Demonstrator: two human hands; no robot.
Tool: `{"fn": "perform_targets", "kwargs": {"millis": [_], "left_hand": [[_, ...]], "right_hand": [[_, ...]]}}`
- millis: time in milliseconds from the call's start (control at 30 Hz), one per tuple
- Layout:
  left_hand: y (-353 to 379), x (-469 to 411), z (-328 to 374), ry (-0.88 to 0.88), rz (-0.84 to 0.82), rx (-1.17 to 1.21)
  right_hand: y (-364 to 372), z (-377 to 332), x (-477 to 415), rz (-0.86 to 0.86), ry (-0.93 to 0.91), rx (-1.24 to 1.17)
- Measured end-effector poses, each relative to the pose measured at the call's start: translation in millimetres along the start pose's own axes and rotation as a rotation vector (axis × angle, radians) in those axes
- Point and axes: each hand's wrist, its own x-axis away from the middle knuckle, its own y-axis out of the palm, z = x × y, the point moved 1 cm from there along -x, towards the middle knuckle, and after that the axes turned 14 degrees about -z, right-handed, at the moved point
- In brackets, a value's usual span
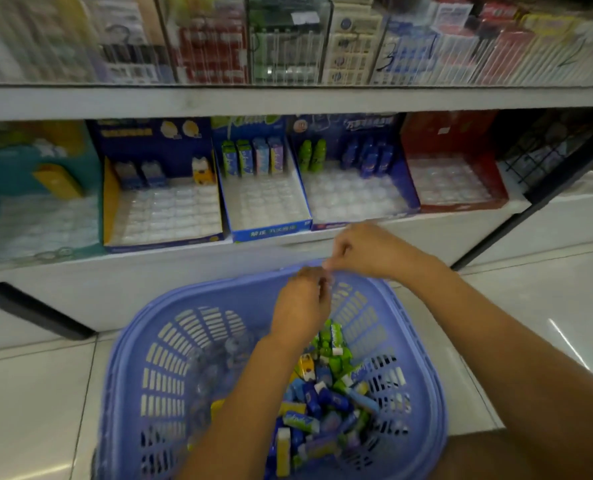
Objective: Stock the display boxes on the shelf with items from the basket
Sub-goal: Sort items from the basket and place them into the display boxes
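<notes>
Head view: left hand (302,306) and right hand (367,251) meet above the basket (142,341) far rim. Fingers curled, tips together; too blurred to tell whether they pinch anything. Items (322,396) lie jumbled below the left hand. Display boxes (271,232) sit just ahead, right hand nearer.
</notes>
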Motion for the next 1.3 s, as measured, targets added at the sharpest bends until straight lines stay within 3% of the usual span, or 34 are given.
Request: {"fn": "perform_targets", "kwargs": {"millis": [67, 167, 267, 467, 767, 933, 1067, 1167, 1300], "left_hand": [[20, 10, -28, -0.215, -0.309, -0.074], [53, 39, -66, -0.275, -0.741, -0.161], [77, 67, -87, -0.309, -0.908, -0.197], [83, 75, -101, -0.288, -0.959, -0.182], [95, 77, -98, -0.113, -0.886, -0.231], [87, 76, -98, -0.258, -0.913, -0.09], [71, 74, -101, -0.424, -0.902, 0.154], [66, 73, -101, -0.521, -0.833, 0.379], [65, 66, -98, -0.527, -0.709, 0.446]], "right_hand": [[51, -8, -6, -0.219, 0.018, 0.104], [133, -2, -18, -0.57, 0.071, 0.162], [192, 18, -22, -0.757, 0.173, 0.152], [212, 35, -29, -0.761, 0.206, 0.219], [224, 40, -12, -0.646, 0.049, 0.468], [222, 38, -14, -0.65, 0.223, 0.553], [221, 36, -14, -0.623, 0.254, 0.55], [211, 36, -13, -0.676, 0.223, 0.572], [200, 51, -17, -0.728, 0.115, 0.403]]}}
